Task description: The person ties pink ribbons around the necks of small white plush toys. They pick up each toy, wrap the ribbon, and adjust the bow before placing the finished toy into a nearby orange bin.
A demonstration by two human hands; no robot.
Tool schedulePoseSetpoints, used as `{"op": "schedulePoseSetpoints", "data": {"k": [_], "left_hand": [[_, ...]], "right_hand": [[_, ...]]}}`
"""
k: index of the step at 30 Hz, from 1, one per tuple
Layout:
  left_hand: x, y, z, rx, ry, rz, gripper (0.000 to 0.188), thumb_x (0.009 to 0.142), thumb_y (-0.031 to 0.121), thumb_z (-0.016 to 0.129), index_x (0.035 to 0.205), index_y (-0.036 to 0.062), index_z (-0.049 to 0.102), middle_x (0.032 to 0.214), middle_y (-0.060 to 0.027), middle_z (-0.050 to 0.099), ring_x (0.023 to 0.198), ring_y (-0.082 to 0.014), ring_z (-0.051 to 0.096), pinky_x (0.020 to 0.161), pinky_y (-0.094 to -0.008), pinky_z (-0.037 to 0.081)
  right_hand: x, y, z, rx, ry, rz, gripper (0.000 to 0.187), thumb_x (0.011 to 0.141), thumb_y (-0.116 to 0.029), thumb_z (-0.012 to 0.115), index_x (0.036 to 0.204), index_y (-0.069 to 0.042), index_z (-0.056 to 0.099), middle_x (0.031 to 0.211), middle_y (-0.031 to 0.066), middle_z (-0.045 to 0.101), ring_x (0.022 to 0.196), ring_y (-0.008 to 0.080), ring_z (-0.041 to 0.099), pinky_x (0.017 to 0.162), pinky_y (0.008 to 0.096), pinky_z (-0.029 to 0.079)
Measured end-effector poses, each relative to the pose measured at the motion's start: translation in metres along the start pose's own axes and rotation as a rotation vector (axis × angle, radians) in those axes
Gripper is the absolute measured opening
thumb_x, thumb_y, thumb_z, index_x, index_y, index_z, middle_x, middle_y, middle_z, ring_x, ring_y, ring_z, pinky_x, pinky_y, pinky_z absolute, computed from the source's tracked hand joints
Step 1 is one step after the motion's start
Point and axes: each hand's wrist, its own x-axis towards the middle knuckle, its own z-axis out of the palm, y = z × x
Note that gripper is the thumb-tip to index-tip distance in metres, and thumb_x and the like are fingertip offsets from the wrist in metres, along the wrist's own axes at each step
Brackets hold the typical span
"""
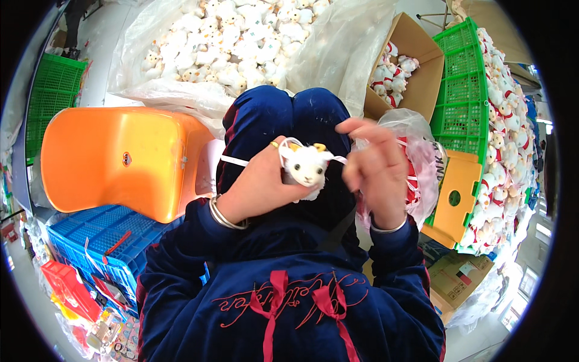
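Note:
My left hand is wrapped round a small white plush goat with yellow horns and dark eyes, held upright above my lap. A thin white ribbon passes round the toy, one end sticking out left beyond my left hand. The ribbon's other side runs to the curled fingers of my right hand, which is smeared by motion but appears to pinch it. The forefinger of that hand points up and away. Just beyond my right hand stands a clear plastic bag with red pieces and white ribbons inside.
Ahead lies a large plastic sack full of white plush toys. At right are a cardboard box with red-trimmed toys, a green crate and a heap of toys. An orange chair and a blue crate stand left.

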Motion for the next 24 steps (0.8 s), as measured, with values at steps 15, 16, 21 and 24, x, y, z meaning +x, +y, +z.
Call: {"op": "schedulePoseSetpoints", "data": {"k": [15,16,21,24], "left_hand": [[0.015,0.009,-0.021,-0.08,0.016,-0.107,0.04,0.091,0.025,0.078,0.118,-0.0019,0.07,0.1,-0.0071,0.075,0.088,-0.0125,0.07,0.08,-0.0299,0.056],[0.018,0.009,-0.02,-0.003,0.041,-0.128,0.04,0.09,0.028,0.078,0.115,-0.0033,0.07,0.096,-0.0082,0.076,0.085,-0.0136,0.071,0.078,-0.0304,0.056],[0.03,0.013,-0.026,0.32,0.023,-0.256,0.05,0.086,0.039,0.079,0.105,-0.007,0.073,0.086,-0.0149,0.075,0.074,-0.0208,0.072,0.069,-0.0341,0.055],[0.033,0.012,-0.031,0.354,-0.028,-0.277,0.051,0.085,0.04,0.081,0.104,-0.0069,0.073,0.086,-0.0154,0.076,0.075,-0.0232,0.072,0.07,-0.0361,0.056]], "right_hand": [[0.033,0.02,-0.002,-0.894,-0.189,-0.111,0.011,0.096,-0.008,0.064,0.098,0.002,0.066,0.089,0.0191,0.068,0.079,0.0371,0.067,0.069,0.04,0.052],[0.032,0.019,-0.001,-0.88,-0.169,-0.066,0.011,0.096,-0.008,0.064,0.097,0.002,0.066,0.087,0.0186,0.068,0.078,0.0361,0.067,0.069,0.0395,0.052],[0.034,0.027,-0.007,-0.902,-0.1,-0.024,0.01,0.094,-0.008,0.066,0.095,0.002,0.067,0.081,0.0158,0.067,0.069,0.0305,0.066,0.065,0.0367,0.052],[0.032,0.029,-0.001,-0.844,-0.011,0.04,0.011,0.092,-0.01,0.068,0.095,0.001,0.066,0.081,0.0157,0.067,0.067,0.0298,0.067,0.063,0.0365,0.052]]}}
